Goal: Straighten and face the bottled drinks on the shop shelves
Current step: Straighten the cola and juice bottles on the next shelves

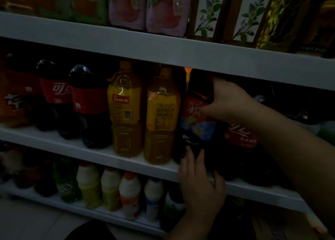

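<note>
The dark drink bottle (197, 120) stands on the middle shelf (54, 140), just right of two yellow tea bottles (125, 109). The right hand (230, 101) grips its shoulder, and the left hand (199, 178) lays straight fingers against its base. It is best twisted slowly, label outward, keeping it upright and off its neighbours.

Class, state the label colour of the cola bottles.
Cola labels are red with white lettering, seen in head view.

Glossy clear plastic tea bottles (125, 109) on matt white shelf (101, 154)
</note>
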